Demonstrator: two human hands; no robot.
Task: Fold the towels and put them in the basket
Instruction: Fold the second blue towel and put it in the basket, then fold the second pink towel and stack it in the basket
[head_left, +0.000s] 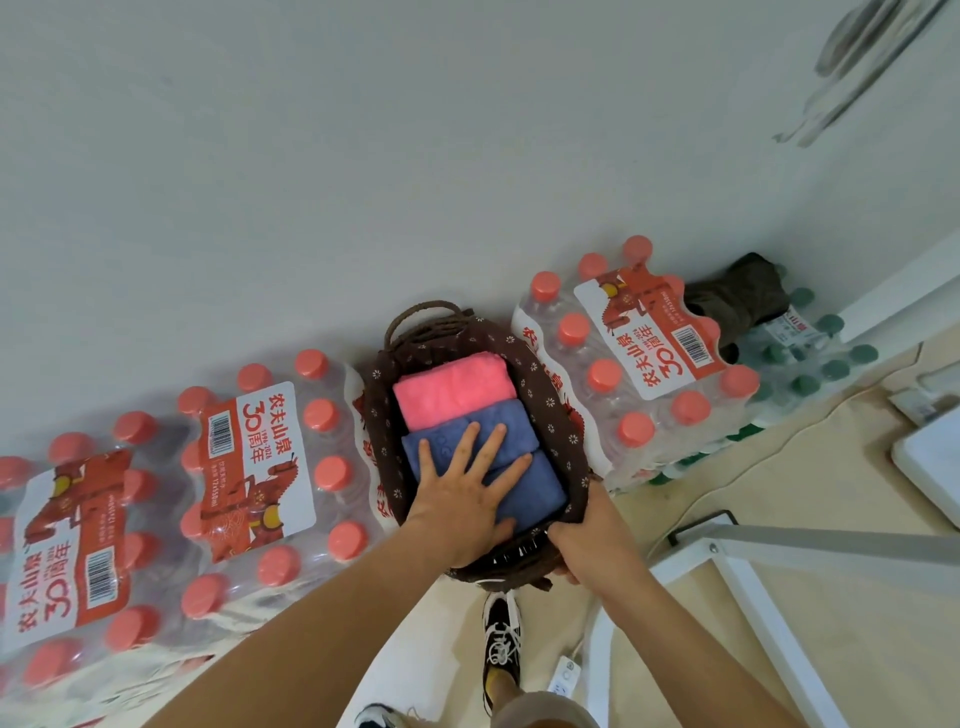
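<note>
A dark brown wicker basket (545, 410) with a flowered cloth lining stands against the wall between packs of bottles. Inside it lie a folded pink towel (451, 387) at the far end and two folded blue towels, one in the middle (511, 421) and one nearest me (535, 491). My left hand (462, 493) lies flat with fingers spread, pressing down on the blue towels. My right hand (584, 535) grips the basket's near rim at its right corner, fingers curled over the edge.
Shrink-wrapped packs of red-capped water bottles flank the basket on the left (260, 467) and right (639, 364). A green-capped pack (810, 364) with a dark cloth on it stands further right. A white metal frame (753, 587), a power strip (563, 675) and my shoe (501, 639) are below.
</note>
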